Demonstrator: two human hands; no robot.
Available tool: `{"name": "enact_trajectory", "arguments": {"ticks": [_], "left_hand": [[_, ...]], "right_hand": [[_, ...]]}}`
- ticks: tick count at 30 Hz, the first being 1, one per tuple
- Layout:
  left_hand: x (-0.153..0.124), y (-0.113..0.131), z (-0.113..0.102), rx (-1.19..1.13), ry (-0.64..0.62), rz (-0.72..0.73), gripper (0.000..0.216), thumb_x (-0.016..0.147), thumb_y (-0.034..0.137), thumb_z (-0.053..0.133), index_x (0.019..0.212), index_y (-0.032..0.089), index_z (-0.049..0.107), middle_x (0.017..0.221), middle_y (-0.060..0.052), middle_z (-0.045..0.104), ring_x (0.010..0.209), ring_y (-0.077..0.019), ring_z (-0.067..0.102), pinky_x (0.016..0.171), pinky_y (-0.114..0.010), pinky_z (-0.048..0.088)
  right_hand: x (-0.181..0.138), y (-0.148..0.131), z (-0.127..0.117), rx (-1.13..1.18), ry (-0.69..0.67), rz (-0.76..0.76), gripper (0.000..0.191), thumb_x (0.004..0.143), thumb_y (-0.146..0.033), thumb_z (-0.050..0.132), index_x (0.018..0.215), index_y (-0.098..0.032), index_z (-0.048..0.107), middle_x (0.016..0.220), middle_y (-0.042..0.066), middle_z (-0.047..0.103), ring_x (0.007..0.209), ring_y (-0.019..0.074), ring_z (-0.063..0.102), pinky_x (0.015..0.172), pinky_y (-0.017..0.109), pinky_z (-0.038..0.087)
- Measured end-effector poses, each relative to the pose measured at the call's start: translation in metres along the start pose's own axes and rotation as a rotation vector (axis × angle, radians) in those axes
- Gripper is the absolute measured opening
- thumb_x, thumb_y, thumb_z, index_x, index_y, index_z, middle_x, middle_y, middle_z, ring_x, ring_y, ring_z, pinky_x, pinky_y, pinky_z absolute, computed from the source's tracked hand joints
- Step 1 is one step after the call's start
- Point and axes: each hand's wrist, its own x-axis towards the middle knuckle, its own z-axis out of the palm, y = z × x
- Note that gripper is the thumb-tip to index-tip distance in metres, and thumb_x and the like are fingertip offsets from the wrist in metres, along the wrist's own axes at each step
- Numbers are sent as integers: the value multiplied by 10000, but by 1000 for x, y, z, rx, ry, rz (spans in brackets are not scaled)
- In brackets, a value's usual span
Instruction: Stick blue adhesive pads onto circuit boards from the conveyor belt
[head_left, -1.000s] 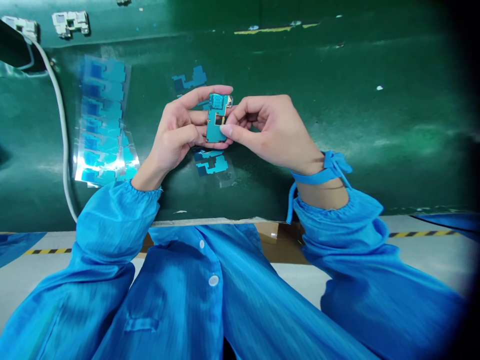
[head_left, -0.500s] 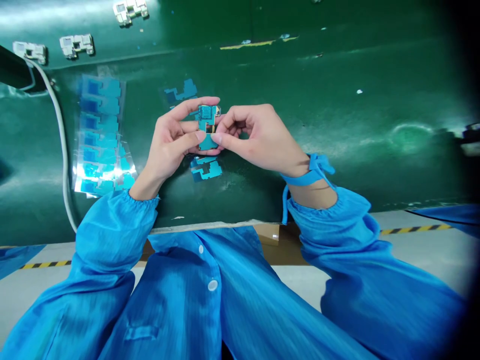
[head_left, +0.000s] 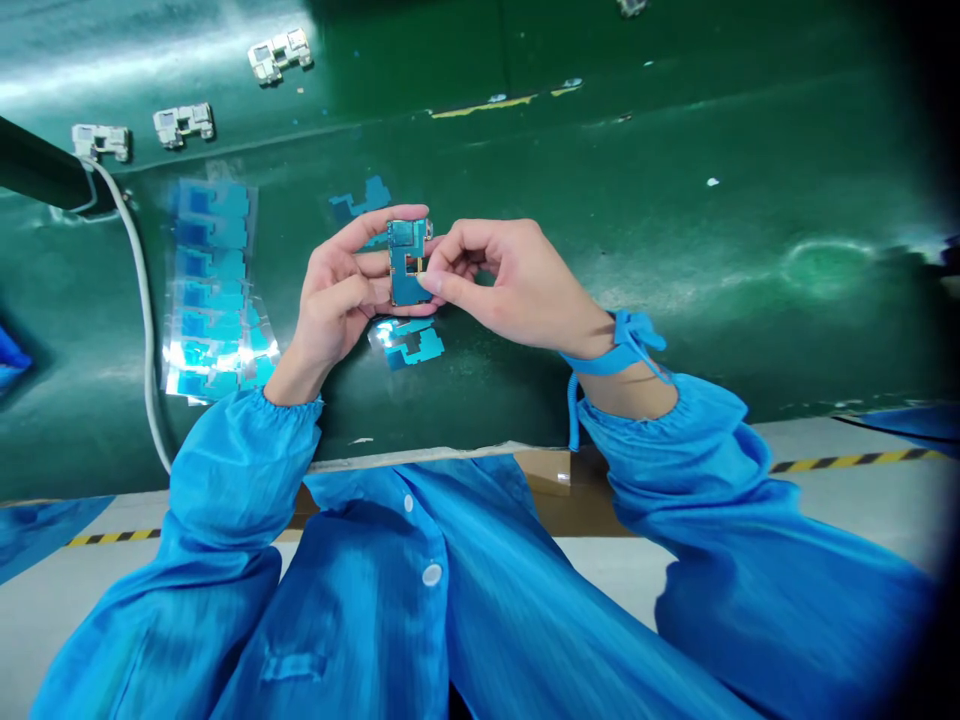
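Observation:
My left hand (head_left: 334,290) holds a small circuit board (head_left: 409,289) upright, its fingers behind and around the board's ends. A blue layer covers much of the board's face, with a notch at its right side. My right hand (head_left: 499,275) pinches the board's right edge near that notch between thumb and forefinger. Whether a film edge is in this pinch I cannot make out. Cut blue film pieces (head_left: 420,345) lie just below the hands, and another blue film piece (head_left: 367,197) lies above them.
Sheets of blue film cut-outs (head_left: 214,290) lie left of my hands, beside a grey cable (head_left: 142,290). Several metal-shielded boards, one a silvery board (head_left: 280,56), rest at the back left. A blue strap (head_left: 622,350) circles my right wrist. The green table's front edge (head_left: 442,455) runs before me.
My left thumb has drawn back off the board's face to its left edge. The right hand keeps its pinch at the board's edge. The whole view has shifted slightly.

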Motion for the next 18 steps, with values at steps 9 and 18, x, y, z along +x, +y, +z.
{"name": "enact_trajectory", "arguments": {"ticks": [9, 18], "left_hand": [[-2, 1, 1, -23, 3, -25, 687, 795, 324, 822, 1469, 252, 711, 1293, -74, 831, 1091, -341, 849, 920, -428, 751], [-2, 1, 1, -4, 9, -28, 721, 768, 329, 810, 1477, 243, 708, 1288, -80, 832, 1089, -342, 847, 941, -431, 748]], "right_hand": [[1, 6, 3, 16, 22, 1, 369, 965, -520, 878, 892, -207, 696, 884, 51, 734, 772, 184, 645, 707, 358, 598], [1, 6, 3, 18, 24, -13, 344, 970, -477, 893, 891, -199, 705, 875, 48, 723, 756, 175, 640, 716, 349, 584]]}}
